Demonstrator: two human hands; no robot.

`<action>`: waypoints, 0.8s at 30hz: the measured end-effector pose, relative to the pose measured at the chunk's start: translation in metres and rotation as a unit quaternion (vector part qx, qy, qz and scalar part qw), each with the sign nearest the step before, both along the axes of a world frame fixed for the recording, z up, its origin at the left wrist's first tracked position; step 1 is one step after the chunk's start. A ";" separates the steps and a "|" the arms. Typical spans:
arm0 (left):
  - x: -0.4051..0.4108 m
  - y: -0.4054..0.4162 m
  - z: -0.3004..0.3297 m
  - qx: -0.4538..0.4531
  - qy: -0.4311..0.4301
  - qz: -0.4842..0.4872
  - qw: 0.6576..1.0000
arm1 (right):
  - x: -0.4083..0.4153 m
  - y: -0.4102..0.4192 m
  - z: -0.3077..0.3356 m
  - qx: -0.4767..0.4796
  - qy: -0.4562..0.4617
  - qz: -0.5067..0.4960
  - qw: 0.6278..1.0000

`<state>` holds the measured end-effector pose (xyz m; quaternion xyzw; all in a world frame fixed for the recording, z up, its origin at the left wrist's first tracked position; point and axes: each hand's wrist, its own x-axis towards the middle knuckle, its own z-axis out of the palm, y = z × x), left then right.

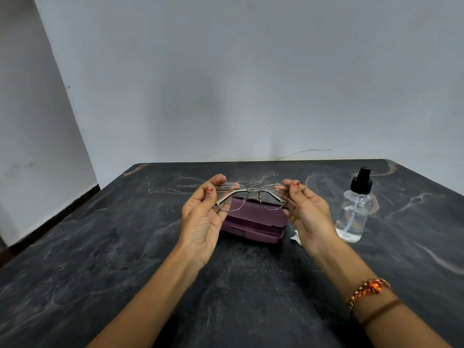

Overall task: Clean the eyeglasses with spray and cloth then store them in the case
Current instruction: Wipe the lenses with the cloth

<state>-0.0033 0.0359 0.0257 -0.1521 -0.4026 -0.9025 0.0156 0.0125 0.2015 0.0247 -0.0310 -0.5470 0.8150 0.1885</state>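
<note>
Thin metal-framed eyeglasses (251, 197) are held in the air above a closed purple case (253, 223) on the dark table. My left hand (204, 217) pinches the frame's left end between thumb and fingers. My right hand (305, 212) pinches the right end. A clear spray bottle (355, 209) with a black pump top stands upright to the right of my right hand. A scrap of white cloth (295, 237) peeks out on the table between the case and my right wrist, mostly hidden by it.
The dark marbled table (125, 247) runs back to a grey wall. Its left edge drops off toward the floor at the left. A thin wire (306, 152) lies along the wall behind the table.
</note>
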 end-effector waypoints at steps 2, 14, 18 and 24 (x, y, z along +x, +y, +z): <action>0.000 0.000 0.000 0.008 -0.009 -0.009 1.000 | 0.000 0.000 0.000 -0.020 -0.009 0.014 1.000; -0.011 -0.012 0.000 -0.018 -0.004 0.004 1.000 | 0.005 -0.008 0.006 -0.064 -0.014 0.029 0.997; -0.019 -0.038 0.009 -0.025 0.014 -0.040 0.999 | 0.010 -0.026 0.012 -0.010 -0.003 0.008 1.000; -0.029 -0.101 0.006 -0.063 0.007 -0.046 0.997 | 0.017 -0.074 0.009 -0.016 -0.026 0.059 0.998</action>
